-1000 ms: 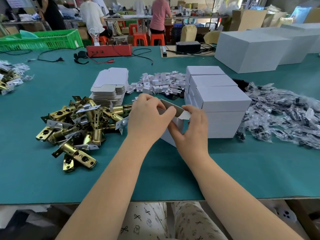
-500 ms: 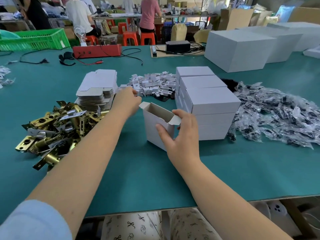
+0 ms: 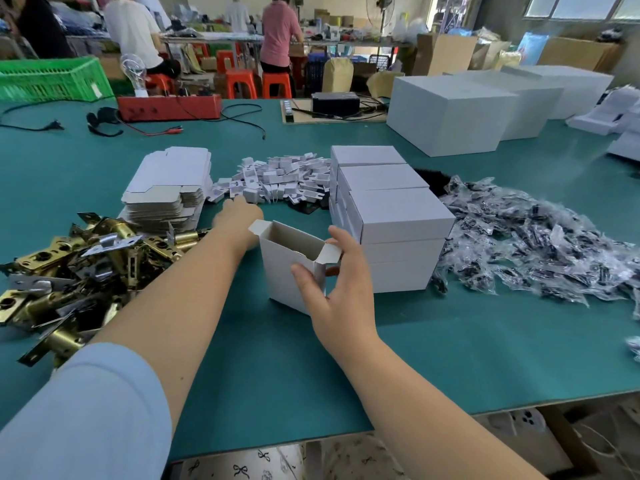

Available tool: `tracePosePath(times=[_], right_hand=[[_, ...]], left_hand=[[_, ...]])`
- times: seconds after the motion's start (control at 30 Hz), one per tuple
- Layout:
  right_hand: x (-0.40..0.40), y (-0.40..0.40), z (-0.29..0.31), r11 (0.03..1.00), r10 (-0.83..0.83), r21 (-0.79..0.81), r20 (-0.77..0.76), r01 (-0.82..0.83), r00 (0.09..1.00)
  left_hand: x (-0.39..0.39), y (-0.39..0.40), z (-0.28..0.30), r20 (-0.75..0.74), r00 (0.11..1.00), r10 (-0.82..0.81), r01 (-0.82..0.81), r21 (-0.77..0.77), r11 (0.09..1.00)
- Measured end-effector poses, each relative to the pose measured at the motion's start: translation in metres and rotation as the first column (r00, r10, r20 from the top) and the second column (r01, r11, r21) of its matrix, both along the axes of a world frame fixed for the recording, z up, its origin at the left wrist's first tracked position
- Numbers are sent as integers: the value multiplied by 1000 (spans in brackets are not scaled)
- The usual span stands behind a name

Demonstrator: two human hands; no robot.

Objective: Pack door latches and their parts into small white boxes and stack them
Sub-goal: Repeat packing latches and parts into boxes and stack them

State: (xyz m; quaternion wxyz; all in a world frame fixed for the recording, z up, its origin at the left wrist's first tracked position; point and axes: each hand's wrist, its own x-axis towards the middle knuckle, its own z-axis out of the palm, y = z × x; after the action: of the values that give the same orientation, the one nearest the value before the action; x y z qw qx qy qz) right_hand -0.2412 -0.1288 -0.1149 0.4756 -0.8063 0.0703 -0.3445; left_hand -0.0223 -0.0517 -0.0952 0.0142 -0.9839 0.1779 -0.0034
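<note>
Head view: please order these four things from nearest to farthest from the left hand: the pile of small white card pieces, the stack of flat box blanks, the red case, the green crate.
From the left hand:
1. Pile of small white card pieces, just beyond the fingers.
2. Stack of flat box blanks, to its left.
3. Red case, farther back on the table.
4. Green crate, at the far left edge.

No lettering, label, brand or number can be read anywhere on the packing table. The open white box under the right hand's fingers is blank on every visible face, as are the stacked white boxes just beyond those fingers. The small white card pieces at the left hand's fingertips show no print, and the bagged parts are too blurred to tell.
</note>
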Motion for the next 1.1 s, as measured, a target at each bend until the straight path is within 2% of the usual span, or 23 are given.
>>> tracePosePath(times=[0.03,0.13,0.2,0.27,0.33,0.37,0.4,0.47,0.53,0.57,0.6,0.63,0.73,0.77,0.9,1.0,1.1], right_hand=[[0,0,0,999,14,30,-7,-14,1000],[2,-3,1,996,44,77,-6,-43,999],[2,-4,1,996,49,75,7,-49,999],[4,-4,-1,995,63,80,15,-64,998],[4,-4,-2,994,67,87,18,-68,998],[4,-4,-2,994,67,89,21,-68,998],[5,-4,-1,993,68,93,21,-70,997],[6,-5,-1,992,73,104,9,-73,997],[6,-5,-1,991,75,107,1,-74,997],[7,-5,-1,992,74,106,1,-73,997],[6,-5,0,992,73,104,1,-73,997],[6,-5,0,993,72,99,1,-71,997],[5,-5,-1,995,65,77,-11,-64,998],[5,-5,-1,996,62,71,-13,-61,998],[6,-4,-1,996,61,71,-11,-60,998],[6,-4,-1,995,72,74,-18,-71,997],[7,-4,0,995,67,73,-12,-66,998]], left_hand=[[0,1,0,-3,1000,-9,9,-12,1000],[-5,6,3,-7,997,-77,77,86,993],[-7,9,4,72,988,-135,123,145,982],[-9,12,5,165,968,-188,166,137,977],[-13,12,9,236,953,-191,207,-45,977],[-16,12,15,259,953,-157,219,-229,948],[-21,14,23,251,961,-113,220,-455,863],[-36,22,42,137,980,-147,196,-811,551],[-61,39,61,31,917,-397,101,-982,157],[-74,48,66,17,857,-515,31,-999,18],[-87,55,69,33,813,-581,19,-999,-30],[-100,59,71,52,800,-597,63,-998,-2],[-126,62,67,107,823,-558,275,-935,226],[-131,61,67,118,820,-561,315,-910,269],[-135,69,70,110,828,-550,370,-844,389],[-130,74,68,48,846,-531,357,-791,497],[-127,72,62,15,849,-528,347,-770,535]])
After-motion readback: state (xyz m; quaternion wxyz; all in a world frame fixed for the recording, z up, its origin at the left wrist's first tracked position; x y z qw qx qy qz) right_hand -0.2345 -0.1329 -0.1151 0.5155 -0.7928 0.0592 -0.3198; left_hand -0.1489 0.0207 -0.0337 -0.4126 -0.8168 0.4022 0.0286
